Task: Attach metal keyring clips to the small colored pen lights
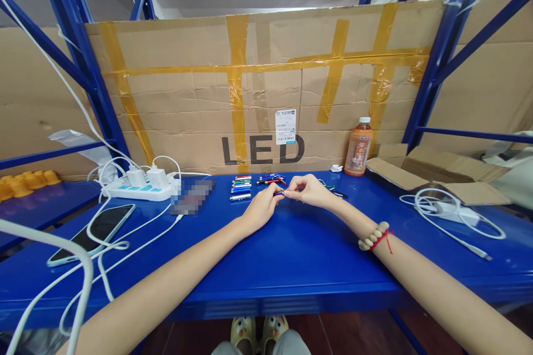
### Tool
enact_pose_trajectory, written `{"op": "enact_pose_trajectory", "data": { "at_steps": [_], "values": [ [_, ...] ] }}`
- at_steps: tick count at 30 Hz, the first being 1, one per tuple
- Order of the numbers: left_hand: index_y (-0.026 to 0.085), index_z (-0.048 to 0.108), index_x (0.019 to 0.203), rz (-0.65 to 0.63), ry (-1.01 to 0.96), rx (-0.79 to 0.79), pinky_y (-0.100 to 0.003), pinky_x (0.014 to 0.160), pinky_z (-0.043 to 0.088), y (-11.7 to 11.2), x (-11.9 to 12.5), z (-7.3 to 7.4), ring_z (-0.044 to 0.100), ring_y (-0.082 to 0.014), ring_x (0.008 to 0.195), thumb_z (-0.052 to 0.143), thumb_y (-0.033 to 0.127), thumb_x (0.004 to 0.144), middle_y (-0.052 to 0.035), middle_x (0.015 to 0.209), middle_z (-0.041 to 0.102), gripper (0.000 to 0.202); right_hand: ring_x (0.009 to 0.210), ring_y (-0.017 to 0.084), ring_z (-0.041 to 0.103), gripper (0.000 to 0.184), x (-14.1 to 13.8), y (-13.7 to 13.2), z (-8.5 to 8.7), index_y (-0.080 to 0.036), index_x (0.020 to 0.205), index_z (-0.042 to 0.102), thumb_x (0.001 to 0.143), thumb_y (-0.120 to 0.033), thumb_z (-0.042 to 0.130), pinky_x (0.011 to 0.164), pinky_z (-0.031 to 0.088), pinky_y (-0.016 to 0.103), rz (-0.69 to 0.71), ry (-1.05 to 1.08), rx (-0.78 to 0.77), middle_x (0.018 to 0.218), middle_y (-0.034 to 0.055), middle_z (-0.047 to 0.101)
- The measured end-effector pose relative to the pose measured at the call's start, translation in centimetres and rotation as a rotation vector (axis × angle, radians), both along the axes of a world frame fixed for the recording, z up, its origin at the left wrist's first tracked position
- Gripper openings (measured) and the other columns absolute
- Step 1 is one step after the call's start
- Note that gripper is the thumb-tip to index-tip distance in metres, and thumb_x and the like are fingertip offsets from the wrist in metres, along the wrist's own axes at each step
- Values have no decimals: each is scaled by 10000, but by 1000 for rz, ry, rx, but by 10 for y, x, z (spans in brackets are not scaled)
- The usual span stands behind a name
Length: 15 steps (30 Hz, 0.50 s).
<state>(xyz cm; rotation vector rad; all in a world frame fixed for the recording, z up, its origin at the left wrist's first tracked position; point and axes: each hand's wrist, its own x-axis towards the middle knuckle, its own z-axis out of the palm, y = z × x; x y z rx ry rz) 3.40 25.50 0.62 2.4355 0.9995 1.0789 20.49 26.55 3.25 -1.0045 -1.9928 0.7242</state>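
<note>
Over the middle of the blue table my left hand (261, 208) and my right hand (308, 189) meet at the fingertips. Both are closed in a pinch on a small, dark, shiny stick-like piece (281, 193), mostly hidden by the fingers; its exact kind does not show. Just left of my left hand, short coloured metal sticks (240, 189) lie in a neat stack of rows, the nearest one silver. Behind my hands is a loose pile of similar blue and red sticks (270, 179). More dark and green pieces (338, 194) lie partly hidden behind my right hand.
On the left are a white power strip (141, 191), a phone (97, 230), a blurred-out flat item (194, 198) and trailing white cables. A drink bottle (358, 147), an open carton (433, 175) and a coiled white cable (453, 213) stand right. Cardboard (187, 105) walls the back.
</note>
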Motion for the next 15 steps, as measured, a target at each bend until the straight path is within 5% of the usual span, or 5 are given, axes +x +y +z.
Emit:
{"op": "enact_pose_trajectory", "data": {
  "at_steps": [10,15],
  "values": [
    [184,441,830,45,15,50,-268,726,402,-3,0,2,537,-172,846,412,247,835,-30,905,584,69,397,39,400,438,-2,-4,3,-96,588,562,538,-521,657,357,336,155,-70,-12,-128,458,-6,472],
    [204,471,987,28,6,60,-277,781,400,-5,0,5,539,-171,895,404,235,839,-32,975,587,165,414,35,400,431,-3,-7,6,-97,617,592,551,-518,655,360,345,145,-95,-20,-162,481,-2,483]
  ]
}}
